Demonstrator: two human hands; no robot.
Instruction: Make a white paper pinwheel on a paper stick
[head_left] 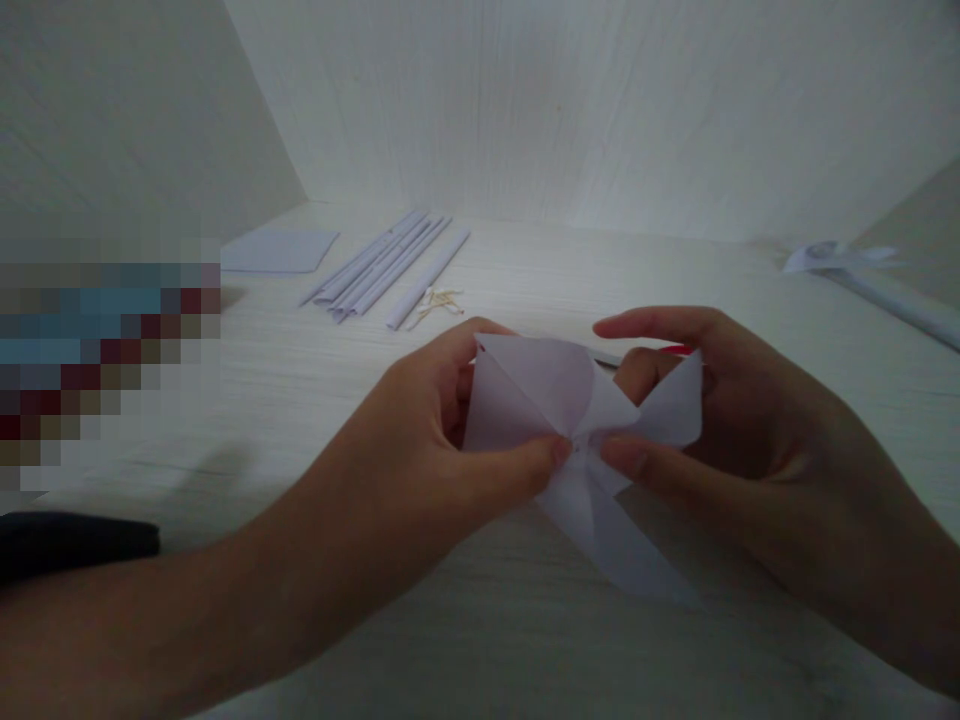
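Observation:
A white paper pinwheel [555, 390] is held up between my two hands above the table. My left hand [457, 440] pinches it from the left, with the thumb pressed near its centre and the fingers behind the paper. From the right, my right hand [697, 430] grips it with the thumb close to the centre. The right index finger is raised off the paper, and the middle finger is partly behind it. One blade hangs down to the lower right. Behind the right fingers, part of a red-handled tool with a metal blade [609, 358] shows, mostly hidden.
Several rolled paper sticks [397, 260] lie at the back, beside a small pile of thin sticks, perhaps matches [441, 303]. White paper [281, 250] lies further left. A finished-looking pinwheel on a stick [892, 295] rests at right. A dark object [79, 540] sits at lower left.

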